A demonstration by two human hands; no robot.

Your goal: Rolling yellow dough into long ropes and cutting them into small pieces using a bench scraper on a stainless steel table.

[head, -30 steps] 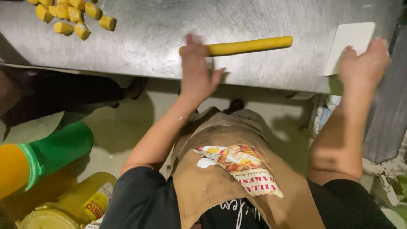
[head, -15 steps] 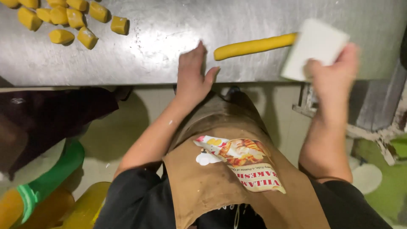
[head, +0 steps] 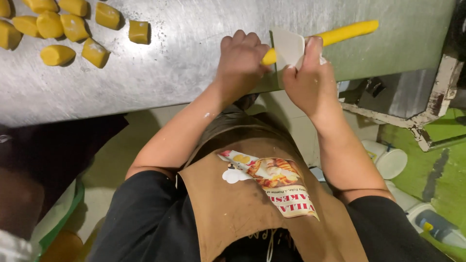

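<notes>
Steel bench carrying yellow dough

The scuffed metal bench (head: 194,77) is bearing a long yellow dough roll (head: 347,33) lying near its front edge toward the right, while a cluster of cut dough pieces (head: 58,29) is sitting at the far left, well apart from the roll, each piece resting directly on the steel.

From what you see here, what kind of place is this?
Probably a bakery or food workshop: a steel table, cut yellow dough pieces, and a person in an apron cutting a dough roll with a white scraper.
</notes>
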